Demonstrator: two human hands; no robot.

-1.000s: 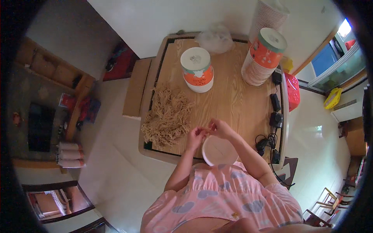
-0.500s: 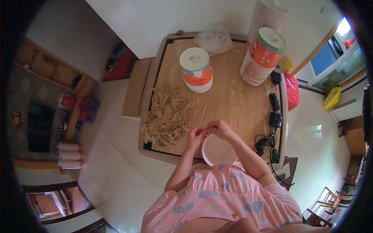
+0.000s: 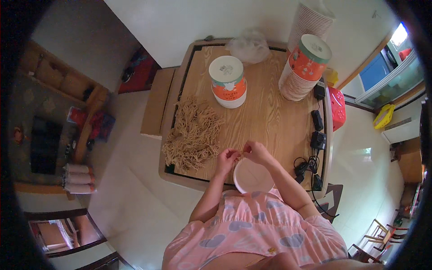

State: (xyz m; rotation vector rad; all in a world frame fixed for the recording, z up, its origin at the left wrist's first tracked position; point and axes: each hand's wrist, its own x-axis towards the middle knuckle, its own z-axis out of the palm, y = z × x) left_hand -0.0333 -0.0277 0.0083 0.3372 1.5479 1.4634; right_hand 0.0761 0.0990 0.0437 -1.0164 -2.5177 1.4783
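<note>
At the table's near edge, my left hand (image 3: 227, 158) and my right hand (image 3: 257, 153) are both closed in a pinch, fingertips almost meeting. Whatever lies between them is too small to name; a thin tan bit shows there. Just below my hands, against my body, is a white round paper tub (image 3: 253, 176) with a faint line across its inside. Left of my hands lies a loose heap of tan twisted cords (image 3: 192, 135). Farther back, an orange, green and white paper bucket (image 3: 228, 82) stands upside down on the wooden tabletop (image 3: 265, 114).
At the back right stand nested paper buckets (image 3: 306, 60) and a tall white stack (image 3: 313, 22). Black adapters and coiled cables (image 3: 310, 167) line the right edge. A clear plastic bag (image 3: 248, 46) lies at the back. Beyond the table are a red stool (image 3: 336, 109) and a cardboard box (image 3: 157, 103).
My right hand has shifted slightly to the right, and its fingertips are a little farther from my left hand's. My left hand stays nearly in place, still pinching.
</note>
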